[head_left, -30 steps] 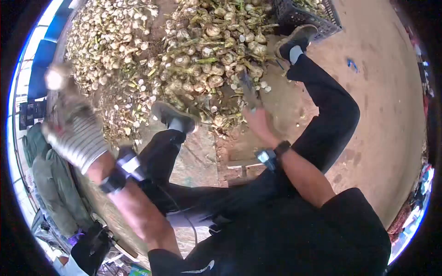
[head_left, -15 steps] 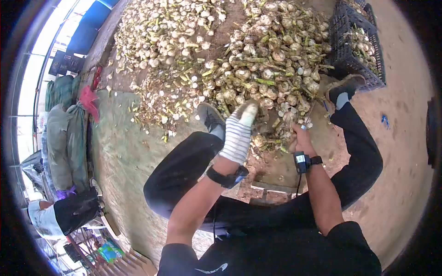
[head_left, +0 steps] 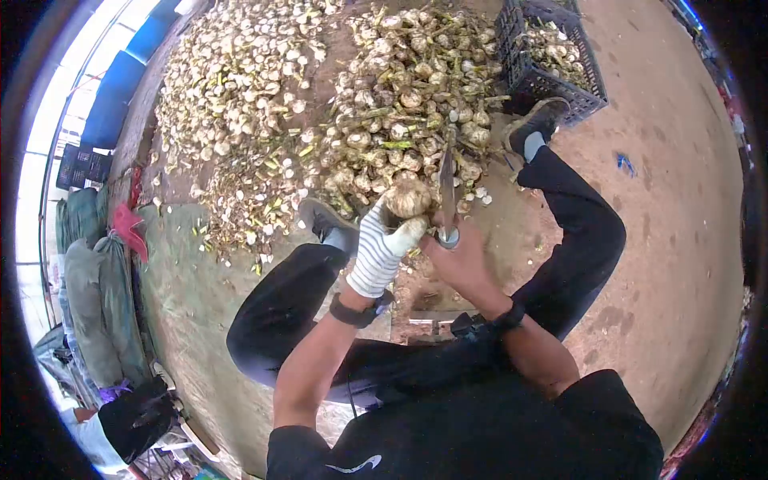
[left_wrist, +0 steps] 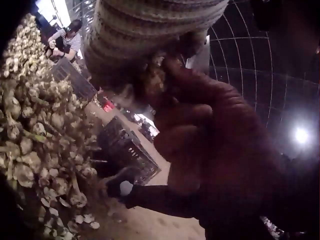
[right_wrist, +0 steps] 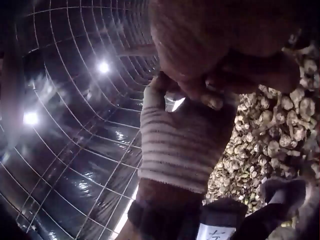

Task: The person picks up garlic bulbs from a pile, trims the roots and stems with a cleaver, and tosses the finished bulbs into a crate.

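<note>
My left hand (head_left: 378,248), in a striped white glove, grips a large garlic bulb (head_left: 408,198) over the near edge of the heap. Close beside it my bare right hand (head_left: 462,258) holds a knife (head_left: 448,180), its blade pointing away from me and lying just right of the bulb. In the left wrist view the bare right hand (left_wrist: 215,125) curls beneath the striped glove (left_wrist: 150,35), and the bulb between them is mostly in shadow. The right wrist view has the gloved hand (right_wrist: 180,142) below the bare fingers, the two meeting.
Stemmed garlic bulbs (head_left: 384,104) are heaped in front, with a trimmed pile (head_left: 232,88) to the left. At the upper right a black crate (head_left: 552,68) holds more garlic. My shoes (head_left: 320,216) flank the heap's near edge. Full sacks (head_left: 100,296) stand on the left.
My left hand has come from far left to the heap and then back a little, now with a garlic bulb. The right hand keeps the knife, now beside the bulb.
</note>
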Motion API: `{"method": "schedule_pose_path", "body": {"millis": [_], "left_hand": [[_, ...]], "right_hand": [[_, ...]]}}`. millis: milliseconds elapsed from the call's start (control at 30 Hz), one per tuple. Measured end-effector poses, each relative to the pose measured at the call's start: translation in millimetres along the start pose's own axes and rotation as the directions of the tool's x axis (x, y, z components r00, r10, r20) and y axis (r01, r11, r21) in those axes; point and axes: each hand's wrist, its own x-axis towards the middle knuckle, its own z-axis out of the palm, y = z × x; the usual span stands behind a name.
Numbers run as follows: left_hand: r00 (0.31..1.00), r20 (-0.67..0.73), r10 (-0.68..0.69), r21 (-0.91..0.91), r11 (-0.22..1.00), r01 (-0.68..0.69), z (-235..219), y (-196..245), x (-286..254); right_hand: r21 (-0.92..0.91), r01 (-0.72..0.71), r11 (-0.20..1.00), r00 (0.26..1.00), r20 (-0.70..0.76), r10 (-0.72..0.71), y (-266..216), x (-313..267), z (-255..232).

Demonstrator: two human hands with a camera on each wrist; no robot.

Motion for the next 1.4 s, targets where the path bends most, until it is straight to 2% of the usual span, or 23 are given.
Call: {"method": "schedule_pose_path", "body": {"millis": [67, 133, 267, 333, 367, 400, 467, 533, 600, 633, 733, 900, 967, 1000, 1033, 1067, 1100, 1133, 1200, 1233, 1267, 1333, 1400], "left_hand": [[0.997, 0.077, 0.028, 0.055, 0.998, -0.032, 1.0, 7.4, -3.5], [0.997, 0.074, 0.017, 0.052, 0.998, -0.021, -3.6, 4.5, -4.1], [0.99, 0.136, -0.038, -0.018, 0.999, 0.041, -2.6, 20.9, -8.1], [0.977, 0.208, -0.044, 0.367, 0.929, -0.036, -3.0, 23.0, -10.1], [0.958, 0.283, -0.054, 0.555, 0.824, -0.117, -11.2, 21.7, -11.9], [0.956, 0.285, -0.066, 0.554, 0.825, -0.108, -16.4, 11.9, -14.1], [0.961, 0.196, -0.196, 0.304, 0.944, 0.131, -24.8, -4.4, -18.0], [0.962, 0.205, -0.179, 0.319, 0.942, 0.107, -28.0, -7.8, -22.0], [0.941, 0.294, -0.166, 0.444, 0.896, 0.019, -29.6, -4.4, -20.9], [0.951, 0.249, -0.185, 0.373, 0.924, 0.082, -30.2, -7.2, -23.2], [0.951, 0.251, -0.181, 0.431, 0.9, 0.057, -33.3, -7.7, -23.4], [0.947, 0.173, -0.269, 0.315, 0.927, 0.206, -32.4, -4.6, -17.0], [0.938, 0.285, -0.197, 0.686, 0.725, -0.056, -28.7, 7.6, -9.4], [0.962, 0.164, -0.22, 0.546, 0.832, 0.097, -9.9, 22.9, -10.6], [0.967, 0.208, -0.145, 0.493, 0.87, 0.024, 0.0, 34.8, -11.1], [0.964, 0.256, -0.07, 0.436, 0.899, -0.051, 3.9, 41.3, -10.7], [0.956, 0.007, -0.292, 0.066, 0.955, 0.291, 0.4, 38.0, -14.9], [0.983, -0.003, -0.184, 0.09, 0.979, 0.183, 0.1, 30.7, -13.2], [0.986, 0.132, 0.099, 0.344, 0.929, -0.139, -12.5, 13.1, -7.0], [0.998, -0.041, 0.054, 0.008, 0.999, -0.053, -3.7, -1.9, -6.8], [0.959, -0.26, -0.11, -0.327, 0.945, 0.02, -7.4, -17.8, -1.8], [0.981, -0.189, 0.045, -0.125, 0.99, -0.069, 1.2, -20.5, -11.8], [0.989, -0.141, 0.041, -0.118, 0.991, -0.058, 0.0, -7.3, -14.0]], "right_hand": [[-0.034, -0.006, 0.999, 1.0, 0.008, 0.006, 0.8, -3.2, -7.9], [-0.098, -0.124, 0.987, 0.989, 0.071, 0.132, -15.8, -6.1, -21.7], [-0.152, -0.035, 0.988, 0.989, 0.138, 0.056, -14.1, -1.8, -40.3], [-0.317, 0.148, 0.937, 0.934, 0.355, -0.027, -19.5, 2.5, -51.0], [-0.319, 0.133, 0.938, 0.937, 0.348, -0.015, -22.3, 2.4, -54.6], [-0.308, 0.138, 0.941, 0.921, 0.39, -0.008, -24.9, 2.2, -57.3], [-0.291, 0.139, 0.947, 0.901, 0.434, 0.001, -22.7, 2.2, -56.7], [-0.288, 0.193, 0.938, 0.889, 0.456, -0.043, -18.3, 1.9, -53.1], [-0.345, 0.157, 0.925, 0.88, 0.475, 0.028, -17.5, 2.8, -51.5], [-0.401, 0.132, 0.907, 0.864, 0.495, 0.093, -17.4, 2.8, -50.9], [-0.461, 0.12, 0.88, 0.853, 0.5, 0.146, -20.4, 6.3, -49.9], [-0.345, 0.064, 0.936, 0.831, 0.538, 0.141, -8.4, 5.7, -49.4], [-0.306, 0.05, 0.951, 0.819, 0.557, 0.137, 22.8, 1.6, -53.5], [-0.344, -0.167, 0.924, 0.806, 0.493, 0.329, 54.7, 1.9, -61.1], [-0.364, -0.369, 0.855, 0.753, 0.422, 0.505, 76.0, 3.9, -66.9], [-0.359, -0.367, 0.858, 0.763, 0.411, 0.498, 85.1, 2.3, -69.7], [-0.321, -0.33, 0.888, 0.848, 0.313, 0.428, 91.1, -3.1, -70.1], [-0.291, -0.29, 0.912, 0.907, 0.222, 0.359, 95.5, -12.3, -68.8], [-0.182, -0.267, 0.946, 0.907, 0.284, 0.31, 58.1, -15.0, -54.7], [-0.071, -0.237, 0.969, 0.914, 0.323, 0.247, 39.1, -8.2, -46.4], [-0.065, -0.24, 0.969, 0.916, 0.316, 0.248, 29.9, -7.2, -35.0], [0.129, -0.479, 0.868, 0.822, 0.411, 0.393, 19.2, -6.7, -16.7], [0.19, -0.511, 0.838, 0.82, 0.399, 0.41, 16.6, -6.0, -14.1]]}}
